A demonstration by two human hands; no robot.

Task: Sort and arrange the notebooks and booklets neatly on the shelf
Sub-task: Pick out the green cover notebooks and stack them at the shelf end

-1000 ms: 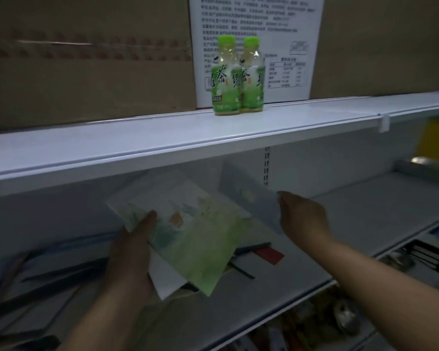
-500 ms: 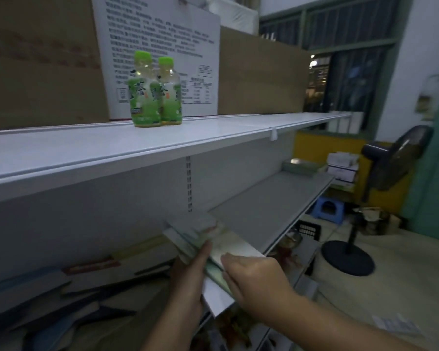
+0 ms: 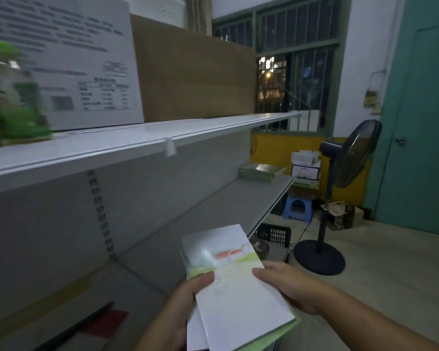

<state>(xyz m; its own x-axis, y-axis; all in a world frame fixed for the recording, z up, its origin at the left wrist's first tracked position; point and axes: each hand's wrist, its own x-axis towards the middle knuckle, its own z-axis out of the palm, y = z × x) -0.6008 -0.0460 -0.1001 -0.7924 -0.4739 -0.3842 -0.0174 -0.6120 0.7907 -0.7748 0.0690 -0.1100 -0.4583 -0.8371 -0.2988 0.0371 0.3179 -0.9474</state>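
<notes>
Booklets (image 3: 228, 282): a small stack, a little fanned. The top cover shows red roofs over a green field, and a green one is the lowest. They are held in the air over the front edge of the lower shelf board (image 3: 213, 211).
Left hand (image 3: 183, 307): grips the left edge of the stack. The thumb lies on the top cover and the fingers are hidden under it.
Right hand (image 3: 287, 285): holds the right edge, thumb tip on the cover, fingers curled beneath.
Green notebooks (image 3: 261, 171): a flat pile at the far end of the lower shelf board.
Dark booklet (image 3: 86, 323): lies on the near left part of the lower shelf board, beside a red patch.
Green bottles (image 3: 13, 115): blurred, on the white board above the lower shelf board.
Fan (image 3: 350, 158): stands on the floor beyond the far end of the lower shelf board.
</notes>
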